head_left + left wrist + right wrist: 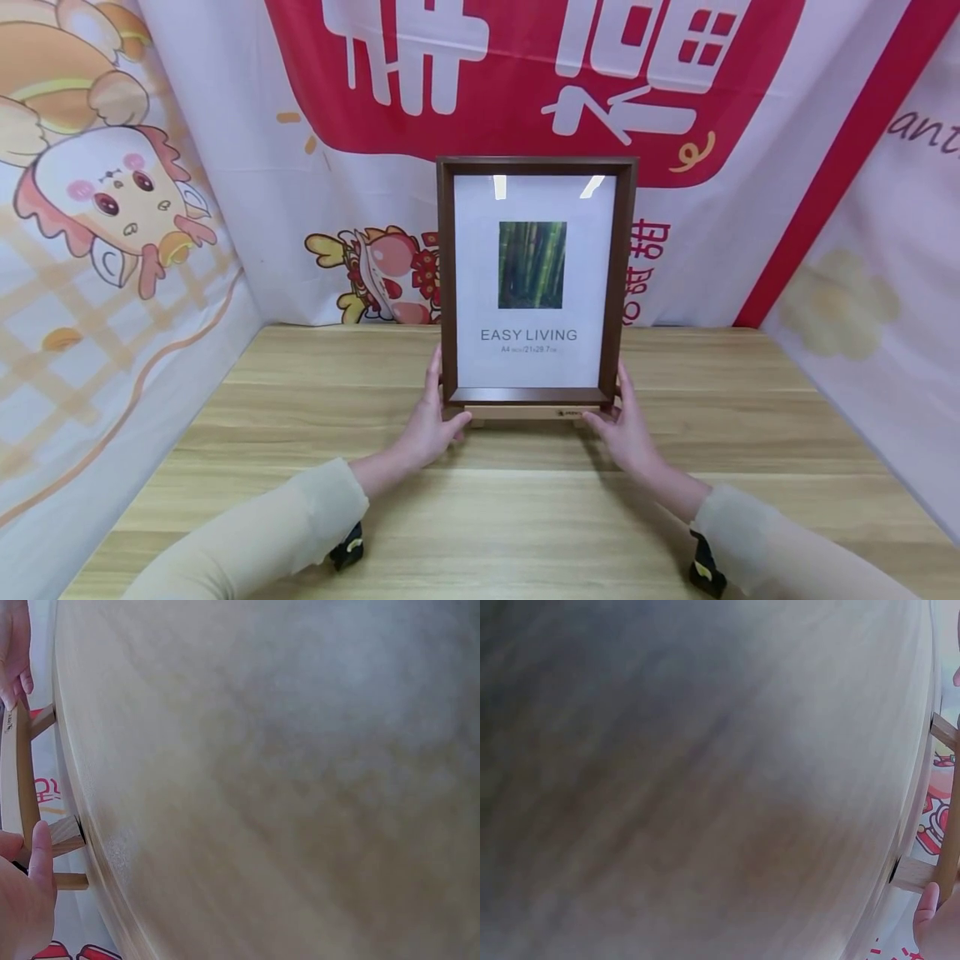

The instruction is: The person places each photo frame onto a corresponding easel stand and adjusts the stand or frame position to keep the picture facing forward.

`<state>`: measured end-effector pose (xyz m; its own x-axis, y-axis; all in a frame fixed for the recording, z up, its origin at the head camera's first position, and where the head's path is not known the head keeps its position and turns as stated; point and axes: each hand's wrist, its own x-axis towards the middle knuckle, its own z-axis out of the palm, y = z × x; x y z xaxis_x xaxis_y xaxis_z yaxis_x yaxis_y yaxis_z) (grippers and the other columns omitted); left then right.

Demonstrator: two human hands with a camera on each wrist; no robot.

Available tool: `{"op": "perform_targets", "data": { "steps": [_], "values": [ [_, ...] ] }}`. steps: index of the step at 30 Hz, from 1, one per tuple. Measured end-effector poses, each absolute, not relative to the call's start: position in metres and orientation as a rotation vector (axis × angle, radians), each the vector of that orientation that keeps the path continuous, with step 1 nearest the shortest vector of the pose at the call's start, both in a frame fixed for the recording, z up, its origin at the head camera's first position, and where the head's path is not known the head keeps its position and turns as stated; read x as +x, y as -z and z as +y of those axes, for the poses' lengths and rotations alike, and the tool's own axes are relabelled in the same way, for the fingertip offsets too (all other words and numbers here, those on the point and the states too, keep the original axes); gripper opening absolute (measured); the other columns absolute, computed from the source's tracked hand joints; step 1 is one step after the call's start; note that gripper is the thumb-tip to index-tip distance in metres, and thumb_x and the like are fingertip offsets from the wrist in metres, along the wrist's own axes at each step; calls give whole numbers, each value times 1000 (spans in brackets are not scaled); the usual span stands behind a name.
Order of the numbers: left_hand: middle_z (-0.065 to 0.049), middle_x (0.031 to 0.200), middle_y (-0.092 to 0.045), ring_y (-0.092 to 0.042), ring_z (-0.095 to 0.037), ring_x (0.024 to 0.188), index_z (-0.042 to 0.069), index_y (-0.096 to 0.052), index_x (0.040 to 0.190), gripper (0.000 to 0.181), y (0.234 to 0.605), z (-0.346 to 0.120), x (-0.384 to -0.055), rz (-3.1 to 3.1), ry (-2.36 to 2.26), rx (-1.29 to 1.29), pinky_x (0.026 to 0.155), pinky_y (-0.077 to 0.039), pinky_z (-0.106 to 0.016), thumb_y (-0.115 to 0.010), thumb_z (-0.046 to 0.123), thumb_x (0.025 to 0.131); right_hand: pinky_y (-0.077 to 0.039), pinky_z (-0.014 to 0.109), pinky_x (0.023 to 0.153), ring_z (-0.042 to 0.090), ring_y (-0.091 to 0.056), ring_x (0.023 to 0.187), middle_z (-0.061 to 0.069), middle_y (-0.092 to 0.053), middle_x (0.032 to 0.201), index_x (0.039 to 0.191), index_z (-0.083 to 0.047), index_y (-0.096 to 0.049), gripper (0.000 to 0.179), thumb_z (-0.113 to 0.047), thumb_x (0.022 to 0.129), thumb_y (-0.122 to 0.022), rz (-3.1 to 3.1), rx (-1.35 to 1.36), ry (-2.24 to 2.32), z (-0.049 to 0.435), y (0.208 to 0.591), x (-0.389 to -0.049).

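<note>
A brown picture frame (447,275) stands upright, leaning slightly back, on a small wooden easel (517,412). Behind its glass is a white sheet with a bamboo photo and the words EASY LIVING. My left hand (423,429) grips the left end of the easel's front ledge, thumb in front, fingers reaching up beside the frame. At the ledge's right end, my right hand (630,433) holds on the same way, its thumb near a small printed logo. The left wrist view shows the ledge (24,772) with short legs on the tabletop. Fingers behind the frame are hidden.
The wood-grain table (495,517) extends around the easel. A printed cloth (360,167) with red and white characters hangs behind it, and cartoon-patterned cloth (112,250) covers the left side. A pale cloth (862,275) hangs at the right.
</note>
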<state>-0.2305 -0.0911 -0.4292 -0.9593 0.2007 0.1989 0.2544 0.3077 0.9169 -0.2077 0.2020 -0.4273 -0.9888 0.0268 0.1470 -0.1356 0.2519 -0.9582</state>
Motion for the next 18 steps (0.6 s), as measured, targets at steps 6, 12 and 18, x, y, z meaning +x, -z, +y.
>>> {"op": "perform_targets", "data": {
  "steps": [6, 12, 18],
  "values": [
    [-19, 155, -20, -55, -41, 111, 51, 12, 149, 119, 428, -92, -231, -2485, 1772, -445, 52, -58, -38, -65, -13, 85, -53, 25, 87, 48, -46, 120, 30, -28, 143, 157, -29, 1, 104, 19, 86, -58, -2372, 103, -1854, 200, 427, -211],
    [-17, 156, -20, -51, -44, 118, 51, 8, 150, 117, 429, -98, -231, -2534, 1691, -424, 77, -58, -44, -72, -2, 84, -48, 34, 96, 51, -43, 122, 32, -24, 145, 157, -26, 5, 103, 11, 88, -62, -2420, 113, -1836, 207, 426, -208],
    [-13, 159, -18, -43, -43, 128, 36, -9, 156, 93, 410, -124, -225, -2737, 1442, -406, 99, -40, -61, -72, 38, 88, -34, 56, 105, 56, -32, 129, 34, -16, 150, 156, -12, 9, 94, -7, 94, -62, -2501, 149, -1745, 234, 410, -195]
  ]
}}
